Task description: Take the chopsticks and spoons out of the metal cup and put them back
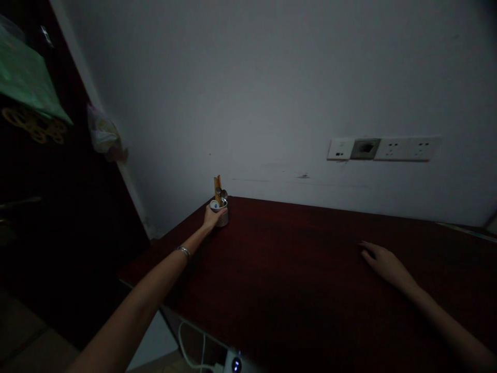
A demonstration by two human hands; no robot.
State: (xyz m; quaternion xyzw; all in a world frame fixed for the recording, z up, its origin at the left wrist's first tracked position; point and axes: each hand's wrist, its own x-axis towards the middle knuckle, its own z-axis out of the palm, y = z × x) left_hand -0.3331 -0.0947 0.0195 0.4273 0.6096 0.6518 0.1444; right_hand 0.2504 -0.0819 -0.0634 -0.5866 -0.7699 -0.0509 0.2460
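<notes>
At the far left corner of the dark red table [272, 243], my left hand [212, 216] is wrapped round a metal utensil holder [222, 219]. Wooden chopsticks [217, 187] and metal spoons [224, 195] stick up out of it, along with a white piece [215, 205] with a blue mark, perhaps a ceramic spoon. The holder stands upright, close to the wall. My right hand [382, 260] rests on the tabletop at the right, fingers stretched out and holding nothing.
A grey wall [264, 103] runs behind the table, with a row of sockets [384, 149] at the right. On the left are a dark door [77, 207] and a hanging plastic bag [103, 132]. A white cable [182, 342] and a device with a lit display [236, 364] show below the front edge.
</notes>
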